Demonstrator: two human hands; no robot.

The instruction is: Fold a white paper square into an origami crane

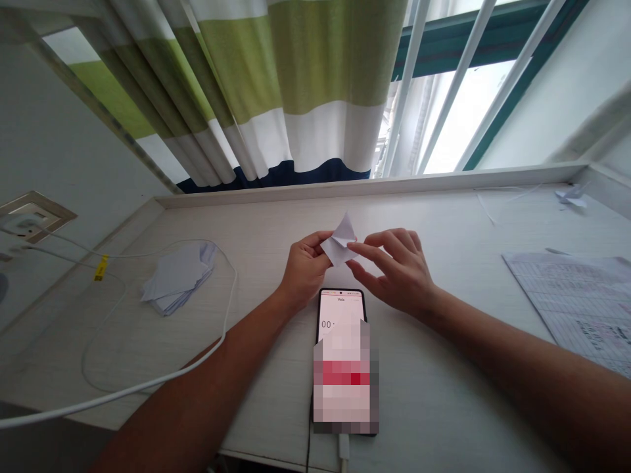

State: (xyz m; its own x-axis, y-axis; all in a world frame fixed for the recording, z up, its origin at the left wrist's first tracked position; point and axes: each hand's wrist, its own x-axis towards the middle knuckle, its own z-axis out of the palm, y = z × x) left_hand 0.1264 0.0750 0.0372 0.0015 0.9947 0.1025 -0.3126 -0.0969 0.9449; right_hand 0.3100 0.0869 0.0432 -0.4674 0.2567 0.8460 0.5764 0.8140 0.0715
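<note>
A small folded piece of white paper (340,240) is held just above the white table (444,394), beyond a phone. My left hand (304,266) pinches its left side between thumb and fingers. My right hand (397,269) touches the paper's right edge with thumb and forefinger, the other fingers spread. A phone (345,361) with a lit screen lies flat on the table directly below my hands, with a cable plugged in at its near end.
A stack of white paper sheets (178,277) lies at the left, ringed by a white cable (162,378). A printed sheet (576,302) lies at the right. A small paper scrap (572,196) sits far right. A striped curtain (276,85) hangs behind the table.
</note>
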